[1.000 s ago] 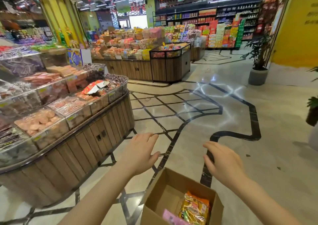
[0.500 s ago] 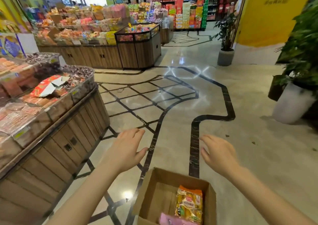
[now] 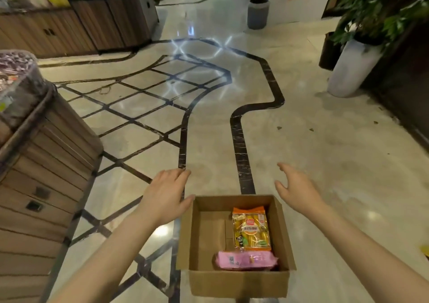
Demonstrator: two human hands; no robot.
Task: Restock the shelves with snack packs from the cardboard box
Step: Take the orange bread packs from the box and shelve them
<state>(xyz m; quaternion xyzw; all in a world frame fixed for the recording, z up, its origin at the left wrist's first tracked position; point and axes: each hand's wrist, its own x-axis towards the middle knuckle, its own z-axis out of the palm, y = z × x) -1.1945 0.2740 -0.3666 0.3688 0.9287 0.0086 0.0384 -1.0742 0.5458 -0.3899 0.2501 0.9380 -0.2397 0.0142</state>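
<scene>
An open cardboard box [image 3: 236, 281] stands on the shop floor below me. Inside lie an orange and yellow snack pack [image 3: 251, 229] against its right wall and a pink snack pack [image 3: 246, 259] across its near end. My left hand [image 3: 166, 193] hovers just left of the box's far left corner, fingers straight, palm down, holding nothing. My right hand [image 3: 297, 189] hovers beyond the far right corner, fingers spread and relaxed, empty. The snack display shelf [image 3: 44, 163] with wooden panels curves along my left.
Clear bins of wrapped sweets [image 3: 16, 82] top the left display. Another wooden display counter [image 3: 92, 22] stands far left. Potted plants in a white pot [image 3: 350, 68] and a grey pot [image 3: 257, 13] line the right side. Polished floor with black inlay stretches ahead.
My view has tilted down and the box now shows fully. Both hands have stayed open on either side of its far end, drawing slightly lower toward it.
</scene>
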